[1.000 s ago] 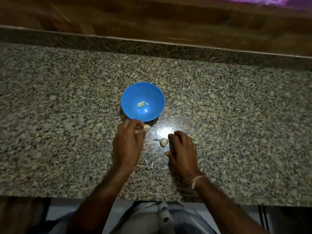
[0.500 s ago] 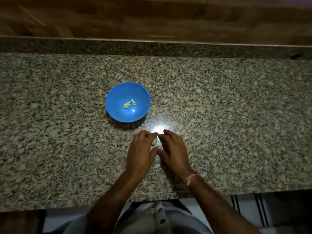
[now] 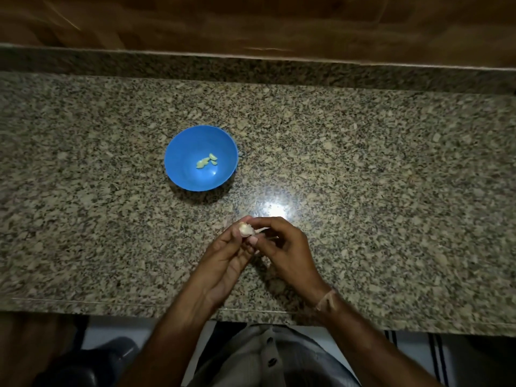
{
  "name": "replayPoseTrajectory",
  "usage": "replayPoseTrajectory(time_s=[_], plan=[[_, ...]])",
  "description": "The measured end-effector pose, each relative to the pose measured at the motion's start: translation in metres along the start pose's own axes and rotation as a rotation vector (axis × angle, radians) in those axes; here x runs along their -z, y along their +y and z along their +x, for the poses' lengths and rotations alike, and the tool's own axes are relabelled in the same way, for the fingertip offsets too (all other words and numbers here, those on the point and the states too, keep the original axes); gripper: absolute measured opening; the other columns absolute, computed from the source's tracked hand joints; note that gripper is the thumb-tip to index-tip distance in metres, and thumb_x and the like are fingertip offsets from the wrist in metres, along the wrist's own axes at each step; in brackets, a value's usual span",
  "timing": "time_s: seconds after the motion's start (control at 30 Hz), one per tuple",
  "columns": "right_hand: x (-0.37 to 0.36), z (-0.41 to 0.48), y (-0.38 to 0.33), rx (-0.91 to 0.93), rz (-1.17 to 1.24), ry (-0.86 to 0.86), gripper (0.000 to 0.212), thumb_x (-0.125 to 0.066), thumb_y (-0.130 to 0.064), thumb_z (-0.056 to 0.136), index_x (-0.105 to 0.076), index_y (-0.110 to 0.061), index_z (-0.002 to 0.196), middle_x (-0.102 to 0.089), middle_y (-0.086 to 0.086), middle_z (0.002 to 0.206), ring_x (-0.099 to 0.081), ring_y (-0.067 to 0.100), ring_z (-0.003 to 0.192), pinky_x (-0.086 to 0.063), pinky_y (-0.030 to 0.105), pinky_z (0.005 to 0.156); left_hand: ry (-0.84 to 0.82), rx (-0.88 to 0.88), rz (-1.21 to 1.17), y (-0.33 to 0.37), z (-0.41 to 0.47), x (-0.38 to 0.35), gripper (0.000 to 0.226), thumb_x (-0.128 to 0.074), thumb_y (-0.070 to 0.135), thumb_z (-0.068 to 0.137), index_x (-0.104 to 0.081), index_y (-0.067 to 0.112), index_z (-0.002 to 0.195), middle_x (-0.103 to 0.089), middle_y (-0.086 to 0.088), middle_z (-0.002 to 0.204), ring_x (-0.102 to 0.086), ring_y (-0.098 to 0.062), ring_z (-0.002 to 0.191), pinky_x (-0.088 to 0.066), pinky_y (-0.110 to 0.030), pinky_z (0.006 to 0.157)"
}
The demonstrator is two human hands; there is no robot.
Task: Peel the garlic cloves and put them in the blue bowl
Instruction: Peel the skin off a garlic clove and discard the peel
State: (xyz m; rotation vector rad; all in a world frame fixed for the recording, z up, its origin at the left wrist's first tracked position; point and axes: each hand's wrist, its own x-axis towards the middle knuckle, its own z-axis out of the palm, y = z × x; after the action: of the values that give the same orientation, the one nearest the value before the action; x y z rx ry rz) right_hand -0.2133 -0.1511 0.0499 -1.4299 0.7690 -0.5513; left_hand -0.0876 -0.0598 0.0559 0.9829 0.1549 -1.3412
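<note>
Granite, speckled brown, grey and cream, makes up the long countertop point(image 3: 83, 219), with a low granite upstand along its far edge and a brown wooden panel point(image 3: 251, 20) above that. Left of centre on the stone stands a round blue plastic bowl point(image 3: 181, 163), upright, and near the middle of its floor lie a few small peeled pale yellow-green garlic pieces point(image 3: 206, 162), close together. Nearer the front edge and to the right of the bowl, well clear of it, the left hand point(image 3: 220, 263) is raised above the counter with its palm turned up and its fingers curled in, holding a whitish garlic clove with papery skin point(image 3: 245, 229) at the fingertips. The clove is in the air between the two hands, not on the stone and not in the bowl. The right hand point(image 3: 290, 252) meets it from the other side, its thumb and forefinger closed in a narrow pinch on the clove's right end, the other fingers bent beneath. Just beyond the fingertips a bright white patch of reflected light point(image 3: 275, 212) shines on the granite. A thin pale thread band point(image 3: 326, 300) circles the right wrist. Below the counter's front edge, at the far right, a white cloth with dark stripes point(image 3: 438, 356) shows.
</note>
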Motion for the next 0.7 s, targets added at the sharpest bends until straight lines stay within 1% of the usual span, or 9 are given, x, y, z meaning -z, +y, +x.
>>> replayPoseTrajectory(time_s=[0.07,0.13,0.23,0.27,0.37,0.43,0.5,0.63,0.7], plan=[[0.002,0.0,-0.004,0.047,-0.035,-0.016,0.026,-0.079,-0.005,0.091,-0.078,-0.014,0.115,-0.074,-0.002,0.116,-0.072,0.019,0.107,-0.059,0.034,0.09,-0.003,-0.021,0.002,-0.002,-0.006,-0.004,0.043,-0.068,0.025,0.084,-0.074,0.01,0.124,-0.072,-0.014,0.128,-0.073,-0.018,0.108,-0.06,-0.023,0.086],[0.005,-0.001,-0.008,0.096,-0.072,-0.031,0.024,-0.08,-0.006,0.091,-0.078,-0.012,0.114,-0.073,-0.002,0.114,-0.072,0.019,0.107,-0.059,0.035,0.09,-0.005,-0.052,0.013,-0.004,-0.01,-0.007,0.036,-0.062,0.023,0.091,-0.077,0.012,0.121,-0.07,-0.015,0.132,-0.071,-0.019,0.113,-0.059,-0.023,0.089],[0.008,-0.002,-0.013,0.194,-0.166,-0.059,0.024,-0.08,-0.009,0.092,-0.079,-0.009,0.115,-0.073,-0.002,0.112,-0.072,0.016,0.105,-0.06,0.038,0.088,0.01,-0.085,0.035,-0.004,-0.017,-0.01,0.037,-0.057,0.021,0.094,-0.071,0.008,0.127,-0.071,-0.015,0.131,-0.071,-0.017,0.113,-0.059,-0.022,0.087],[0.009,-0.003,-0.015,0.235,-0.202,-0.063,0.024,-0.08,-0.009,0.093,-0.078,-0.008,0.116,-0.072,-0.001,0.111,-0.071,0.014,0.104,-0.06,0.036,0.087,0.016,-0.102,0.056,-0.005,-0.018,-0.011,0.039,-0.06,0.023,0.092,-0.07,0.008,0.127,-0.071,-0.016,0.131,-0.071,-0.018,0.115,-0.059,-0.023,0.09],[0.012,-0.007,-0.015,0.333,-0.319,-0.059,0.023,-0.077,-0.012,0.096,-0.077,-0.006,0.118,-0.073,0.0,0.107,-0.071,0.009,0.098,-0.06,0.032,0.083,0.05,-0.138,0.136,-0.006,-0.023,-0.015,0.045,-0.065,0.024,0.088,-0.067,0.007,0.13,-0.069,-0.015,0.135,-0.063,-0.026,0.13,-0.053,-0.031,0.107],[0.014,-0.011,-0.014,0.354,-0.368,-0.048,0.024,-0.075,-0.014,0.098,-0.076,-0.006,0.121,-0.073,0.001,0.106,-0.071,0.008,0.096,-0.06,0.03,0.081,0.077,-0.159,0.208,-0.008,-0.024,-0.016,0.04,-0.066,0.022,0.089,-0.072,0.011,0.126,-0.072,-0.013,0.131,-0.063,-0.026,0.128,-0.048,-0.038,0.11],[0.014,-0.014,-0.013,0.373,-0.407,-0.049,0.024,-0.072,-0.016,0.1,-0.076,-0.009,0.123,-0.074,0.001,0.104,-0.071,0.009,0.092,-0.059,0.031,0.079,0.106,-0.191,0.254,-0.009,-0.027,-0.017,0.034,-0.069,0.019,0.088,-0.077,0.013,0.119,-0.075,-0.013,0.124,-0.064,-0.025,0.118,-0.049,-0.038,0.107],[0.016,-0.021,-0.015,0.378,-0.438,-0.057,0.023,-0.068,-0.022,0.103,-0.076,-0.014,0.122,-0.074,0.0,0.1,-0.071,0.011,0.088,-0.058,0.037,0.075,0.124,-0.233,0.343,-0.01,-0.032,-0.02,0.038,-0.07,0.017,0.087,-0.072,0.006,0.123,-0.077,-0.011,0.118,-0.071,-0.021,0.112,-0.06,-0.029,0.095],[0.016,-0.025,-0.015,0.385,-0.458,-0.044,0.023,-0.067,-0.024,0.103,-0.076,-0.014,0.123,-0.074,0.0,0.1,-0.071,0.011,0.087,-0.059,0.036,0.075,0.13,-0.232,0.361,-0.013,-0.034,-0.021,0.038,-0.071,0.019,0.086,-0.073,0.005,0.122,-0.078,-0.011,0.115,-0.074,-0.02,0.109,-0.06,-0.026,0.089]])
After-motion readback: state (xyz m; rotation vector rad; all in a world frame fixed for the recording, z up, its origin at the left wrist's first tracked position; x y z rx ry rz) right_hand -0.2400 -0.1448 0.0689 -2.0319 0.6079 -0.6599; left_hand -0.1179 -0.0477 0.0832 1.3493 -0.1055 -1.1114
